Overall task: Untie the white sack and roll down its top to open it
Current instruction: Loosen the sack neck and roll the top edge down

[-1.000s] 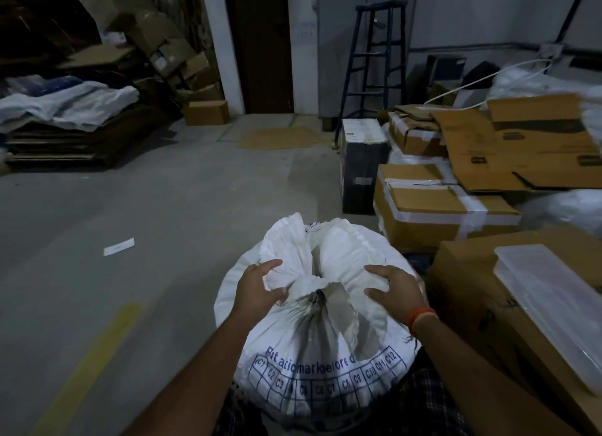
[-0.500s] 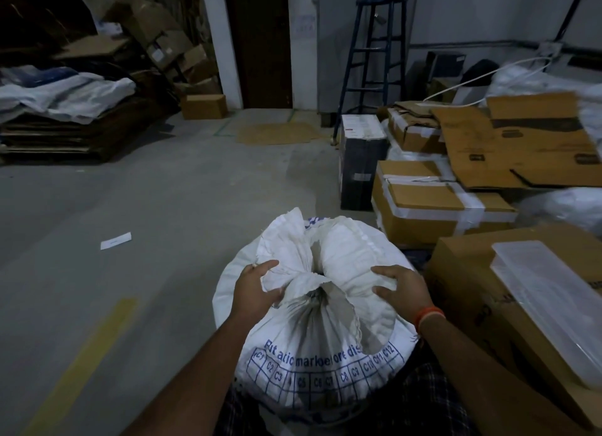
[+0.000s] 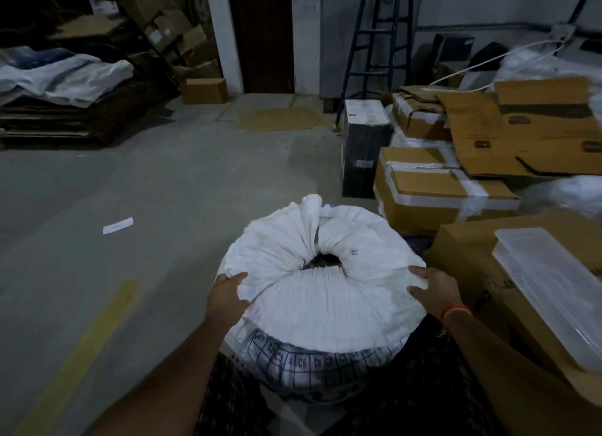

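The white woven sack [image 3: 325, 298] stands on the floor right in front of me, with blue grid print low on its near side. Its top is spread outward into a wide folded collar around a small dark opening [image 3: 322, 261]. My left hand [image 3: 226, 297] grips the collar's left edge. My right hand [image 3: 433, 289], with an orange band at the wrist, holds the collar's right edge. No tie is visible around the neck.
Cardboard boxes [image 3: 433, 191] are stacked close on the right; the nearest carries a clear plastic lid [image 3: 550, 289]. A blue stepladder [image 3: 378, 44] stands behind them. A paper slip [image 3: 118, 225] and a yellow line [image 3: 81, 347] mark the concrete floor at left. Pallets lie far left.
The bunched, upright neck of the sack has been pulled apart and folded down into a flat collar. Both hands moved outward from the neck to the sack's sides.
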Motion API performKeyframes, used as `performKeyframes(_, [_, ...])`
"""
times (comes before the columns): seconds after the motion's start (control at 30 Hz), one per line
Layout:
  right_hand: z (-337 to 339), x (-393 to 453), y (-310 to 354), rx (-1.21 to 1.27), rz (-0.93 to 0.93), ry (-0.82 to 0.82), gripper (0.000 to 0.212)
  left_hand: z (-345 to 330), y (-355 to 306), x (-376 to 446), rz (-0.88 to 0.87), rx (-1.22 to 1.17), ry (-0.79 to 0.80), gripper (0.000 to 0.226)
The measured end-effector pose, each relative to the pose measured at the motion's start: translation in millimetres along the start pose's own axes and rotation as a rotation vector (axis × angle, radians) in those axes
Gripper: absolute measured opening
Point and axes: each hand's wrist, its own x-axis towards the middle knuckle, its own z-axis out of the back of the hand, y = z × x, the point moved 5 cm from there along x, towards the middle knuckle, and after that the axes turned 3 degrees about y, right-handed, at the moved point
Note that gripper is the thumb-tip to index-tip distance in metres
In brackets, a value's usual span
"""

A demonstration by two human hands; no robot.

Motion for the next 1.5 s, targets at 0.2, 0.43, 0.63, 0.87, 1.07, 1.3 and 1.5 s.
performKeyframes(0.2, [-23.7,-1.2,-19.2,-0.084,-0.066,0.082,0.058,-18.5,-4.4,-12.6,0.044,0.089,0.068,0.078])
performKeyframes(0.43, [-39.0,-2.7,-37.4,-0.160,-0.154,0.116,0.060,-31.8,3.3,-20.7,0.093,0.159,0.099,0.078])
performKeyframes(0.63, [-47.0,-2.6,-44.7,-0.253,-0.184,0.136,0.056,-47.0,11.1,-24.1,0.151,0.251,0.180,0.080])
performKeyframes(0.87, [-59.2,-30.8,-2.7,-0.610,-0.040,-0.001,0.062,-48.9,-21.0,-47.4,-0.100,0.478,-0.066,0.079])
performKeyframes(1.07, [-117.2,-108.2,69.2,-0.572,0.616,0.139,0.111,-101.7,-55.4,-98.8,-0.725,0.650,0.236,0.122])
performKeyframes(1.3, [-175.4,-96.1,54.3,-0.808,0.490,0.315,0.114,-125.3,-57.8,-90.5,-0.644,0.730,0.125,0.101])
performKeyframes(1.5, [-179.7,-82.7,62.5,-0.728,0.518,0.187,0.079,-115.6,-60.5,-84.8,-0.555,0.635,0.242,0.069])
